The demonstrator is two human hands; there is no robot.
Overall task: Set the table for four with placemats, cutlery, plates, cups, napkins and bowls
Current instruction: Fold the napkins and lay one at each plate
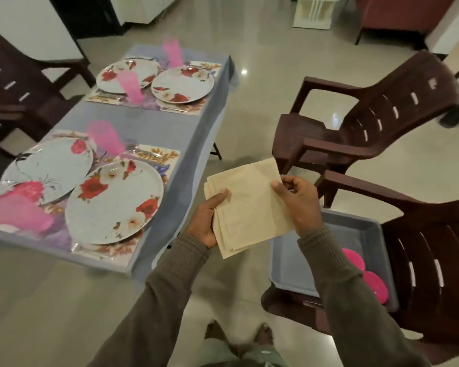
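Between my two hands, in the air just off the near right corner of the table (170, 207), I hold a small stack of beige napkins (247, 205). My left hand (207, 221) is closed on its left edge, thumb on top; my right hand (297, 202) pinches the right edge. They look soft, light and limp, so I judge I should peel one by a corner. Below, a grey plastic tub (366, 229) on a brown chair (421, 260) keeps pink bowls (374, 286). Farther, glossy floral plates (114, 205) and pink cups (19, 213) stand on placemats (157, 152).
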